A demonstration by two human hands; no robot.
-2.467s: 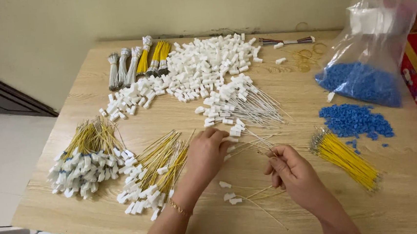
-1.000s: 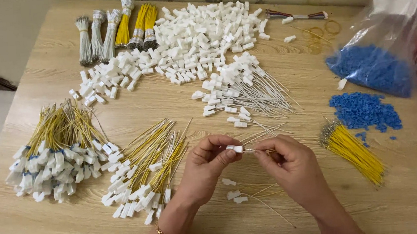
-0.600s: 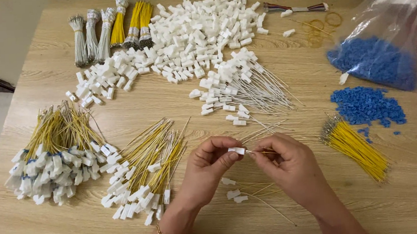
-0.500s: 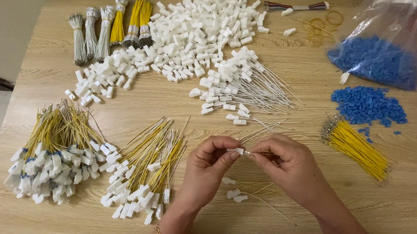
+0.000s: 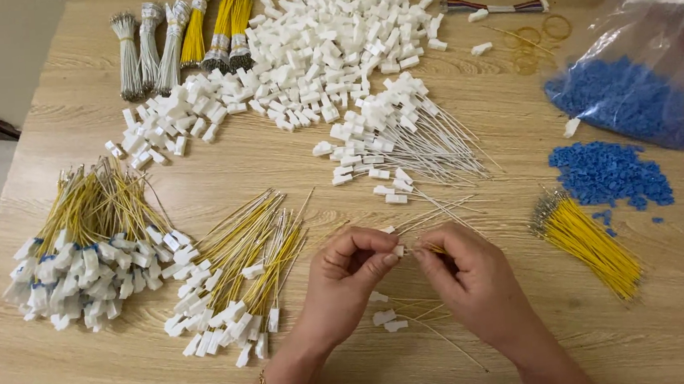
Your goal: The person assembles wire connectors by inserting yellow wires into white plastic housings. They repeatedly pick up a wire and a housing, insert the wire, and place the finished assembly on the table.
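Note:
My left hand (image 5: 350,284) pinches a small white plastic connector (image 5: 398,251) between thumb and forefinger. My right hand (image 5: 470,279) meets it fingertip to fingertip and holds a thin yellow wire (image 5: 434,250) at the connector's end. Both hands hover over the wooden table (image 5: 211,161) near its front edge. Under them lie a few loose white connectors (image 5: 389,319) and thin wires. Left of my left hand lies a fan of yellow wires with white connectors (image 5: 240,279).
A larger heap of finished yellow wires (image 5: 89,250) sits far left. White wires with connectors (image 5: 403,144) and a big connector pile (image 5: 323,37) lie behind. Bare yellow wires (image 5: 590,243), blue pieces (image 5: 609,173) and a plastic bag of blue pieces (image 5: 632,95) are at right. Wire bundles (image 5: 174,35) stand at back left.
My hands rose from the tabletop and came together holding a white connector and a wire. Over the last half second the fingertips closed in tighter around the connector.

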